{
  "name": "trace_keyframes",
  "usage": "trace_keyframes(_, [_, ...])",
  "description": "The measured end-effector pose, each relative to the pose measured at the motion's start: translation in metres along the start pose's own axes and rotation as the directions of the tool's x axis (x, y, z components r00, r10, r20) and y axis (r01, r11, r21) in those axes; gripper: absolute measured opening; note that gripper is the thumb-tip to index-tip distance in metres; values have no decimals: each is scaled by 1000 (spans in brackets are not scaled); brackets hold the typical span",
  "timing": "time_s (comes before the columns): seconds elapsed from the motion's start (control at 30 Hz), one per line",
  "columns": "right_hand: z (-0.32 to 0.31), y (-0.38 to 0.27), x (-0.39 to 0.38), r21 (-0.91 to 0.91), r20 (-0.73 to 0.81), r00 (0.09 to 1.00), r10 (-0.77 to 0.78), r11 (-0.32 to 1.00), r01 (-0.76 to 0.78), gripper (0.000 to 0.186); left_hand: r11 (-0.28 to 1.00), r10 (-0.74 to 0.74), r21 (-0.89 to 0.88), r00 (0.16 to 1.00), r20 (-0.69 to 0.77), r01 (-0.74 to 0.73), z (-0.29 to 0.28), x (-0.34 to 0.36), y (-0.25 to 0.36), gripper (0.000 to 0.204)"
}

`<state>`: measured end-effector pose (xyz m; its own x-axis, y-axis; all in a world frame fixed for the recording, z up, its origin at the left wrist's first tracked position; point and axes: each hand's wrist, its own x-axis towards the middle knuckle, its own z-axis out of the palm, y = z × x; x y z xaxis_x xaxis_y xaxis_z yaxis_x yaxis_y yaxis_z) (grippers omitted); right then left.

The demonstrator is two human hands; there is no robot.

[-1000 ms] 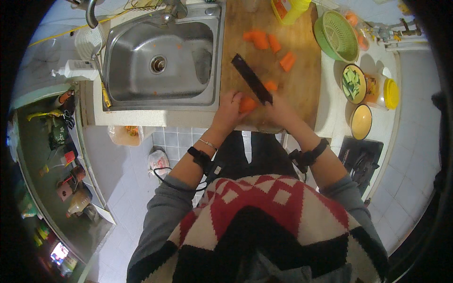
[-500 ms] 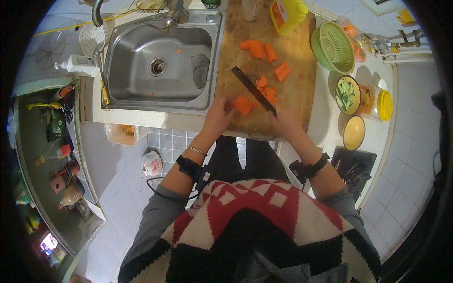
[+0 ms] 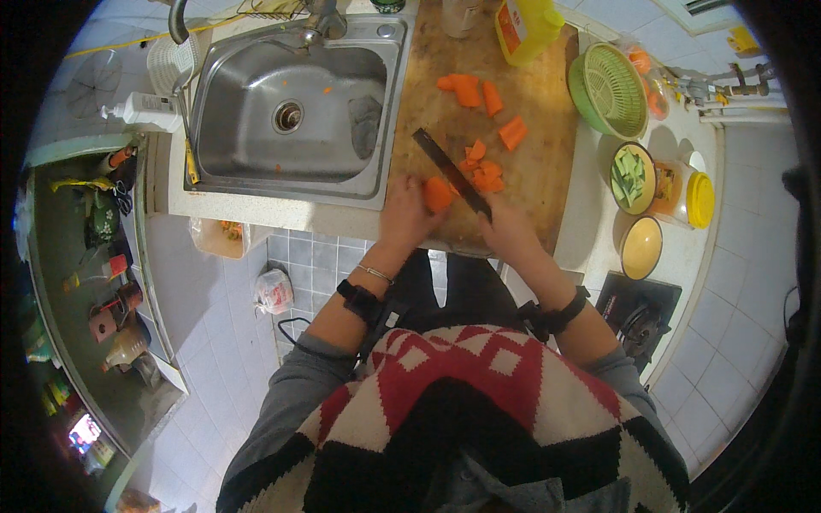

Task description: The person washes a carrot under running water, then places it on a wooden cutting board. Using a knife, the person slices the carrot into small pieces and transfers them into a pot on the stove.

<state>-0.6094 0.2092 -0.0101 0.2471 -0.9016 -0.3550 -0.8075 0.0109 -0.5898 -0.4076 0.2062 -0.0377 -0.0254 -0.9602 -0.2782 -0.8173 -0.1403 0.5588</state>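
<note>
My right hand is closed round the handle of a dark-bladed kitchen knife, whose blade points up and left over a wooden cutting board. Left of the blade, my left hand has its fingers closed on a carrot chunk lying on the board. Thin carrot slices are heaped just right of the knife. Farther back lie larger carrot pieces, with one more chunk to their right. The knife handle is mostly hidden by my right hand.
A steel sink adjoins the board's left side. A yellow jug stands at the board's back. Along the right are a green colander, a bowl of sliced green vegetable, an orange-yellow bowl and a yellow-lidded jar.
My left hand has moved in round the carrot chunk, which has turned and now sits closer to the blade. The knife has shifted slightly left and nearer me.
</note>
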Motion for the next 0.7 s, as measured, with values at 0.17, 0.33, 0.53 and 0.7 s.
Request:
trace_keyframes(0.17, [10,9,-1,-2,127,991,52,999,-52,36,997,72,28,997,-19,-71,-10,-3,-18,58])
trace_keyframes(0.33, [7,25,7,49,32,998,45,998,-46,35,997,59,-56,998,17,-58,-2,2,-22,60])
trace_keyframes(0.53, [-4,11,5,-82,17,1000,-19,996,20,37,948,-90,-301,995,53,102,9,9,-19,46])
trace_keyframes(0.7, [4,-15,-2,-86,49,999,-8,996,12,34,788,-196,-472,888,416,395,22,17,-42,31])
